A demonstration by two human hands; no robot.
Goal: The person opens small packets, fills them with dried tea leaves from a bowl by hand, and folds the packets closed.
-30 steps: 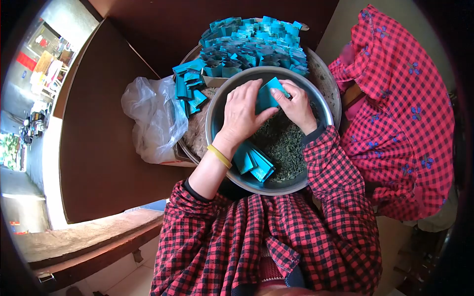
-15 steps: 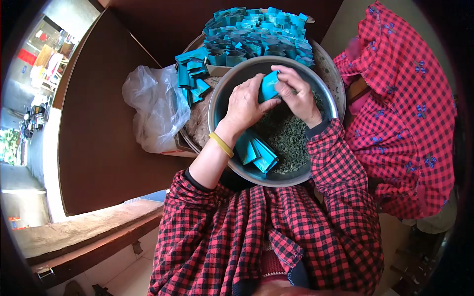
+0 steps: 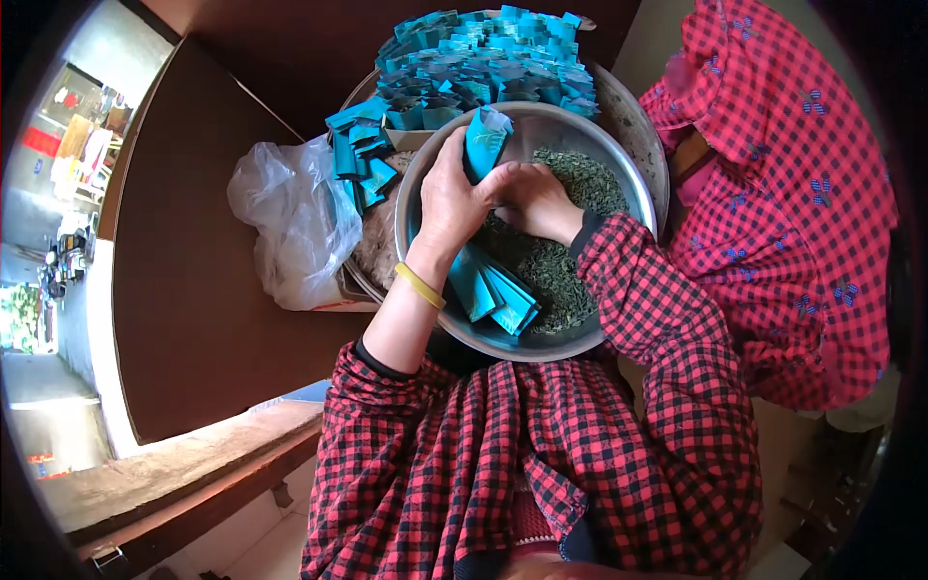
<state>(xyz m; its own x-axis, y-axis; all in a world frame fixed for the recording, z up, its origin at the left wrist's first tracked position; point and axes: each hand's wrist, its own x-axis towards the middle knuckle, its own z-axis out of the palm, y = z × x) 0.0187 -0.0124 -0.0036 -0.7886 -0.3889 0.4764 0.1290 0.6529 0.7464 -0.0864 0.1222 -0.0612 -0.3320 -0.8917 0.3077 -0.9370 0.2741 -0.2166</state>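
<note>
A steel bowl holds dark green dried leaves. My left hand, with a yellow band at its wrist, grips a blue packet that stands upright with its mouth open at the top. Beside it, low over the leaves, my right hand is bent inward; its fingertips are hidden, so what they hold does not show. Several flat blue packets lie in the bowl at the lower left, under my left wrist.
Many upright blue packets crowd the back of a large round tray. Loose packets and a clear plastic bag are at the left. A co-worker's red checked sleeve is on the right.
My right hand has left the packet and moved down to the leaves, its fingers curling inward. The packet in my left hand now stands more upright, with its top spread open.
</note>
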